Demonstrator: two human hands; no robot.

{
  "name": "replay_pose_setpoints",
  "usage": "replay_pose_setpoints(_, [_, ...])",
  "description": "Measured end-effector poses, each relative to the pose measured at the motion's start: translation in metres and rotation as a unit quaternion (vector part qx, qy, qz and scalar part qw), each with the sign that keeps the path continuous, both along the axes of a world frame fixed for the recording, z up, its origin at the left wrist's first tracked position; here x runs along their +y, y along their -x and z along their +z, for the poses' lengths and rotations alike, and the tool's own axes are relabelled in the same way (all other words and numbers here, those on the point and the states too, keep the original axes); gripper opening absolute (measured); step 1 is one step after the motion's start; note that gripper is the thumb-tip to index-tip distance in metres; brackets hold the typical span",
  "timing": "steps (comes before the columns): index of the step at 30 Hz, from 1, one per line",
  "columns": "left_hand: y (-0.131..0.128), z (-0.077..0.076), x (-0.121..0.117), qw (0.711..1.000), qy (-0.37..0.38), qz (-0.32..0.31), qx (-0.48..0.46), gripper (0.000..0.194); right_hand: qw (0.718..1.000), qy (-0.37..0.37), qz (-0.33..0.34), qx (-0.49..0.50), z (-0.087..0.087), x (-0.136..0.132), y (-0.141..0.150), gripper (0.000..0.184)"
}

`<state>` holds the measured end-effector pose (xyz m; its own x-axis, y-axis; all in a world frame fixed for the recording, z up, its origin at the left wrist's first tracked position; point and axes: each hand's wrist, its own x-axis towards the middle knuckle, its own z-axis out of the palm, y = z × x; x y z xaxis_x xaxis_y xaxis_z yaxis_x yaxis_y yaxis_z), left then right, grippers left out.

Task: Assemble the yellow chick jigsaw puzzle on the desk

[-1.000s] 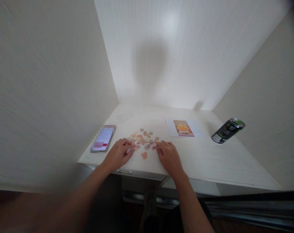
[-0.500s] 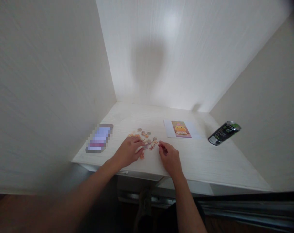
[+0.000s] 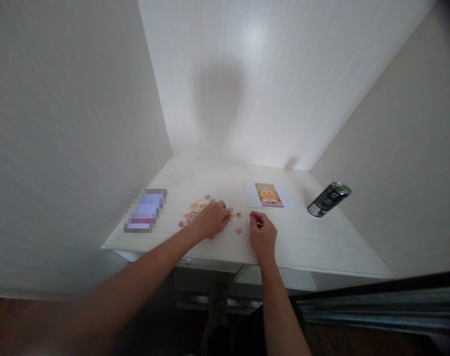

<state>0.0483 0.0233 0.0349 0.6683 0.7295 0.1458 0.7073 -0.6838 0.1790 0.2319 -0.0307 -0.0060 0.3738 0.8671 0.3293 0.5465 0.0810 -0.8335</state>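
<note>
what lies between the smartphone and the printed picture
In the head view, a spread of jigsaw pieces lies between the smartphone and the printed picture, with the left hand over some of them.

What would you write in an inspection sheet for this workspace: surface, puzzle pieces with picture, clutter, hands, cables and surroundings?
Surface: pale table, drawer handle below its front edge.
Pieces and picture: puzzle pieces lie loose, some hidden; picture lies flat, farther right.
Clutter: phone at left, can at right.
Hands: left hand at the pieces; right hand has fingers drawn together, contents unclear.
Cables: nothing seen.
Surroundings: pale walls at back and both sides.
</note>
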Motion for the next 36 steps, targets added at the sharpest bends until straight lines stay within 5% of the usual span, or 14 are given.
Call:
replay_pose_setpoints(10, [0.012,0.001,-0.011,0.987,0.079,0.054,-0.127,0.020,1.000,-0.004,0.012,0.026,0.003,-0.002,0.004,0.034])
replay_pose_setpoints(17, [0.010,-0.007,-0.043,0.982,0.128,-0.015,-0.140,0.013,0.999,-0.007,0.019,0.032,0.003,-0.003,0.003,0.031])
replay_pose_setpoints(25, [0.052,-0.002,-0.001,0.990,0.034,0.093,-0.103,0.025,0.999,-0.012,0.046,0.024,0.001,-0.002,0.003,0.027])
replay_pose_setpoints(36, [0.045,0.007,0.021,0.998,0.053,-0.010,-0.035,0.020,0.997,-0.015,0.065,0.023,0.003,-0.003,0.004,0.027])
